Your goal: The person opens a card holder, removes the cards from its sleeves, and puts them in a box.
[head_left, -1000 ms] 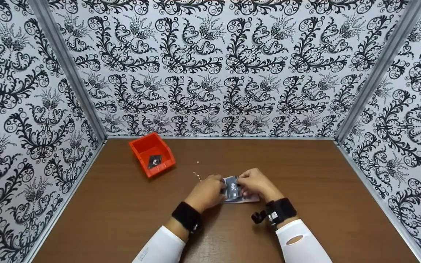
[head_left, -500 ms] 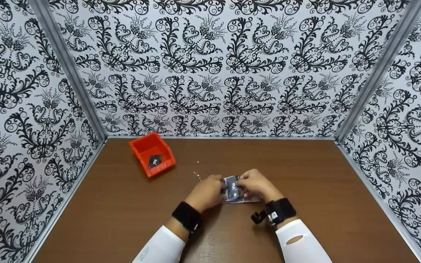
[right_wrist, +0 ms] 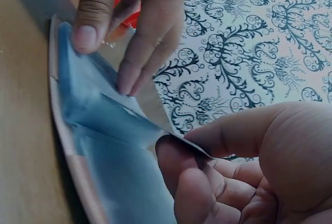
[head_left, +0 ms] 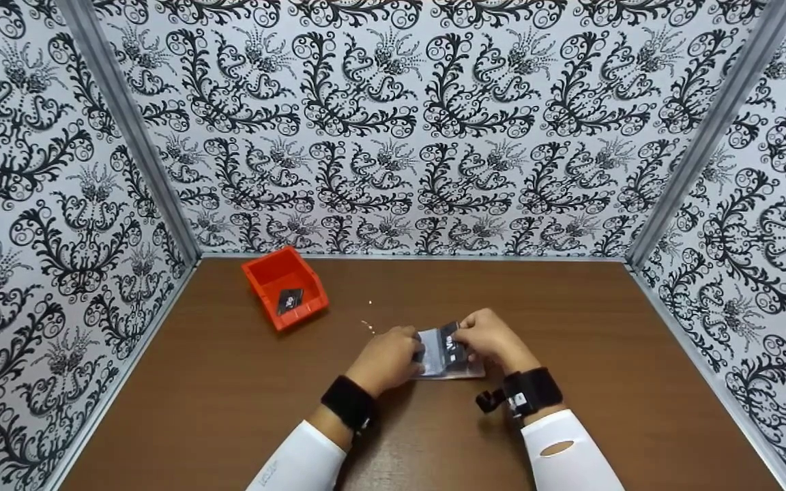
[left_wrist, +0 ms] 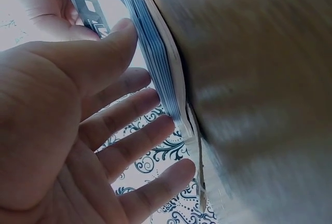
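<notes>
A card holder (head_left: 432, 346) with clear plastic sleeves lies spread on the table in front of me. My left hand (head_left: 385, 359) holds its left side, thumb on the sleeves and fingers along the far edge. In the left wrist view the stacked sleeves (left_wrist: 150, 47) show edge-on. At the holder's right half, my right hand (head_left: 492, 342) pinches a black card (head_left: 453, 348) with white "Vip" lettering between thumb and fingers. The card (right_wrist: 189, 143) appears nearly edge-on in the right wrist view, at a sleeve's edge; whether part of it is still inside cannot be told.
An orange-red bin (head_left: 318, 290) stands at the back left, with another black card (head_left: 290, 300) inside. Several tiny pale bits (head_left: 368, 326) lie on the brown table (head_left: 557, 300) beyond my left hand. Patterned panels (head_left: 393, 136) enclose the back and sides.
My right hand has moved slightly right, drawing the black card with it across the holder. The left sleeve now shows pale where the card was. My left hand has stayed in place.
</notes>
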`<action>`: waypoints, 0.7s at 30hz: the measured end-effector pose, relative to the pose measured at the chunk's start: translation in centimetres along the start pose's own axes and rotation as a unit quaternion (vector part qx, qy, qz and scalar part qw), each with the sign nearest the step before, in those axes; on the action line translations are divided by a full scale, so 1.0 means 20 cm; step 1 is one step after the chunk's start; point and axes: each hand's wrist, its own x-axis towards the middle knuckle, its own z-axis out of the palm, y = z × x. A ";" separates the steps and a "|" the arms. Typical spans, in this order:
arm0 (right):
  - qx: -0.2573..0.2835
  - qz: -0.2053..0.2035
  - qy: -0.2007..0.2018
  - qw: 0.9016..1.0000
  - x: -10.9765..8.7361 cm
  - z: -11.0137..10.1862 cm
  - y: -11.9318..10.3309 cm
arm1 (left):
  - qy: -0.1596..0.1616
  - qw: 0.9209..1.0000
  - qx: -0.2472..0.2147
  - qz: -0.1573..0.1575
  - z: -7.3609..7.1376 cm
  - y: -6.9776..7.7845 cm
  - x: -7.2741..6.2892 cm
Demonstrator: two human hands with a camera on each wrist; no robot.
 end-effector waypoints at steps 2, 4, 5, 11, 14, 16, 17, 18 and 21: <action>-0.002 0.004 0.007 1.000 0.00 -0.02 0.00 | -0.003 1.000 0.004 0.002 0.00 0.00 0.00; 0.001 0.008 0.015 1.000 -0.01 -0.04 -0.01 | -0.001 1.000 0.006 0.004 -0.01 0.00 0.00; 0.006 0.010 0.018 1.000 -0.01 -0.04 -0.02 | 0.002 1.000 0.006 0.004 -0.01 0.00 0.00; 0.029 -0.004 0.026 0.999 -0.01 -0.05 -0.05 | 0.058 0.998 -0.014 -0.005 -0.04 -0.02 0.01; 0.046 -0.022 0.024 0.998 -0.01 -0.04 -0.06 | 0.091 0.994 -0.054 -0.028 -0.05 -0.03 0.03; 0.059 -0.037 0.022 0.997 -0.01 -0.03 -0.07 | 0.111 0.988 -0.096 -0.049 -0.06 -0.03 0.03; 0.065 -0.043 0.022 0.997 -0.01 -0.02 -0.07 | 0.122 0.983 -0.121 -0.060 -0.06 -0.03 0.04; 0.069 -0.050 0.024 0.996 -0.01 -0.01 -0.08 | 0.133 0.978 -0.146 -0.070 -0.06 -0.03 0.04; 0.082 -0.070 0.023 0.994 -0.01 0.01 -0.09 | 0.165 0.955 -0.227 -0.094 -0.08 -0.03 0.05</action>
